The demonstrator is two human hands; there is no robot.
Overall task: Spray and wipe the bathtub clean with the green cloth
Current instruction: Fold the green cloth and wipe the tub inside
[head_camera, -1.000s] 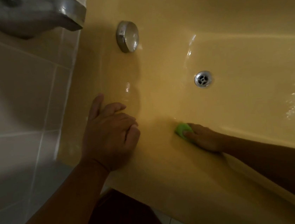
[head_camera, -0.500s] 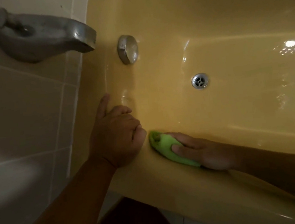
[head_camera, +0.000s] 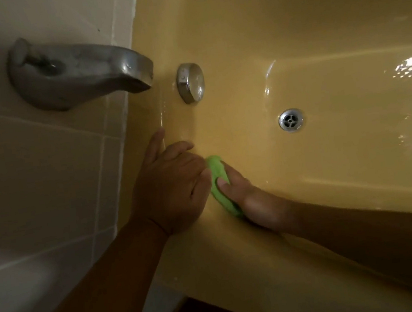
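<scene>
While the right hand (head_camera: pixel 252 201), fingers clamped on the folded green cloth (head_camera: pixel 217 177), presses it against the near inner wall of the glossy yellow bathtub (head_camera: pixel 350 170), the left hand (head_camera: pixel 169 185) rests on the rim just left of it, fingers loosely bent.

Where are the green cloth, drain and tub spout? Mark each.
green cloth (head_camera: pixel 215 171): head view, upper fold above the thumb.
drain (head_camera: pixel 290 120): head view, strainer centre.
tub spout (head_camera: pixel 82 70): head view, middle of its body.

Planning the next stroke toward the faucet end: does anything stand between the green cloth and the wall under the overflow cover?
Toward the overflow cover, nothing visible blocks the bathtub wall. The left hand, resting on the rim, sits right against the green cloth's left side, so it blocks a stroke onto the rim.
</scene>
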